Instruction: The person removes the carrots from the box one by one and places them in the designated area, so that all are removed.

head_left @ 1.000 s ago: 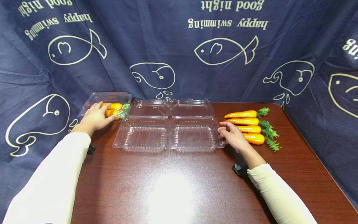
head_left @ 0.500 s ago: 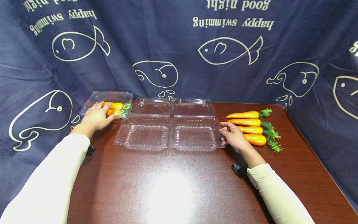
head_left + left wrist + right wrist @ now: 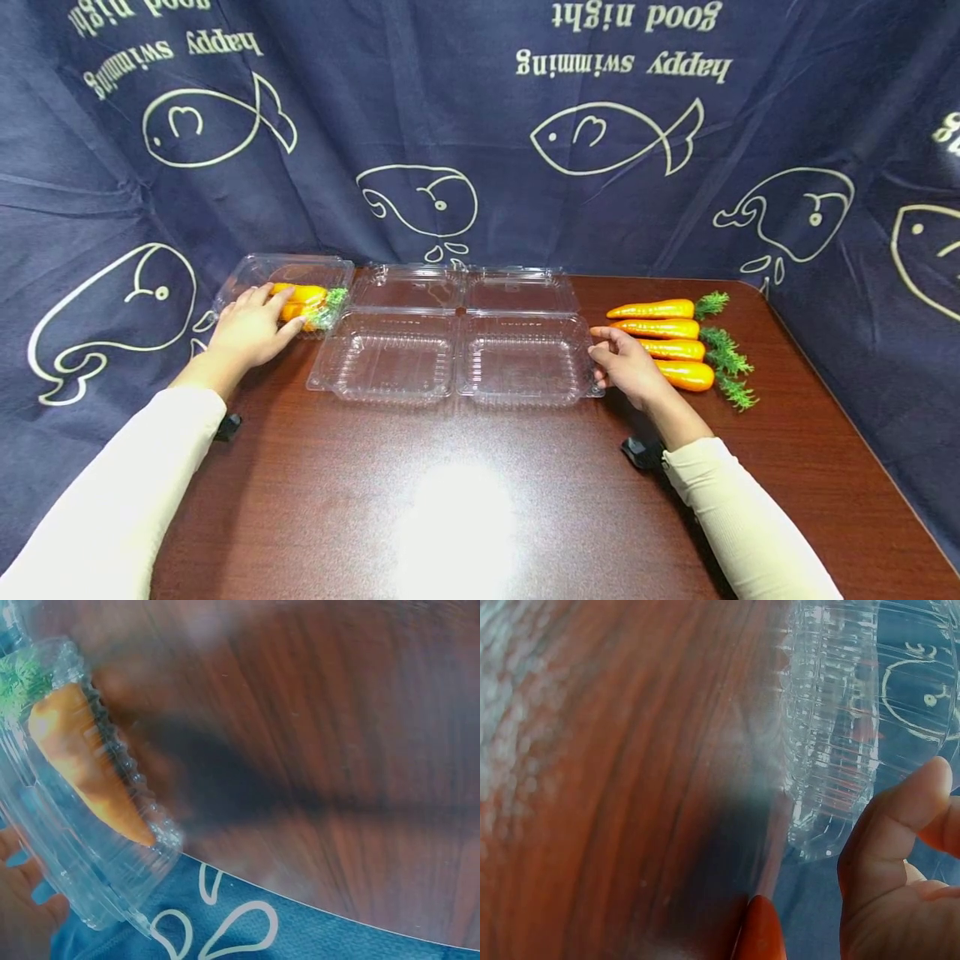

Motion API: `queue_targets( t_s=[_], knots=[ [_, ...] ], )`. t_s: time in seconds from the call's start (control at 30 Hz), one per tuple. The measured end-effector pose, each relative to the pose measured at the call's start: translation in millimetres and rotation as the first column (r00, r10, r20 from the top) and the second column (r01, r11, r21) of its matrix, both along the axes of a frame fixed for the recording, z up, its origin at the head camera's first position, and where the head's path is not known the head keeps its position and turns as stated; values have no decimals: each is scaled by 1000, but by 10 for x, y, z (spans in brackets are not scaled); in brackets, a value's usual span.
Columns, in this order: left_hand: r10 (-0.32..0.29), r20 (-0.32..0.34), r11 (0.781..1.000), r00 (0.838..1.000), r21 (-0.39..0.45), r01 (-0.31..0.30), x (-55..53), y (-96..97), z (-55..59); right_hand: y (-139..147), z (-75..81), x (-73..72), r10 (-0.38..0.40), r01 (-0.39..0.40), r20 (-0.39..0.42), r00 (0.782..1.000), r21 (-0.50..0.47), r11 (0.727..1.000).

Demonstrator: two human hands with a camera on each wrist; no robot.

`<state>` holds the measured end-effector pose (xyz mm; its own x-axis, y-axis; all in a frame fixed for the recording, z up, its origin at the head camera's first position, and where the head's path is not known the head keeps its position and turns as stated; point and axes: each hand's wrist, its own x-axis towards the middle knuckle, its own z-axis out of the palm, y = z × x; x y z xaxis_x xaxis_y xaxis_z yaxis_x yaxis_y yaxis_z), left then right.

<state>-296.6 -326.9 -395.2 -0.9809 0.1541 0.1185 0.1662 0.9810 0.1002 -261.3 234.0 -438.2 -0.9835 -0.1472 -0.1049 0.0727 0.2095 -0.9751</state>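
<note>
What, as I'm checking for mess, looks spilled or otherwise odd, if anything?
No spill shows. The loose carrots lie in a row, the open boxes side by side. Only the words on the curtain look odd: they are upside down.

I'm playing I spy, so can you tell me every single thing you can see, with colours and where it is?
Loose carrots: four, orange with green tops, on the right
Left container: one, clear, far left
Carrots inside it: at least two, orange with green tops
Open containers: two, clear, side by side in the middle
Their lids: two, clear, just behind them
Table: one, brown, under everything
Curtain: one, dark blue with whitish fish, whales and words, behind
Wrist devices: two, black, by the wrists
Sleeves: two, whitish, in front
Left grip: one, bare, at the left container
Right grip: one, bare, near the loose carrots
</note>
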Motion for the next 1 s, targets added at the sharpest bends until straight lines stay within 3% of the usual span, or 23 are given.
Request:
queue_targets(
  t_s=[0.57, 1.0],
  knots=[
    [-28, -109, 1000, 994, 3, 28, 317, -68, -81, -22, 40, 25, -8, 8, -14, 1000, 39, 999],
    [-57, -194, 998, 979, 10, 60, 649, -129, -113, -4, 18, 20, 1, -1, 4, 1000, 9, 1000]
  ],
)
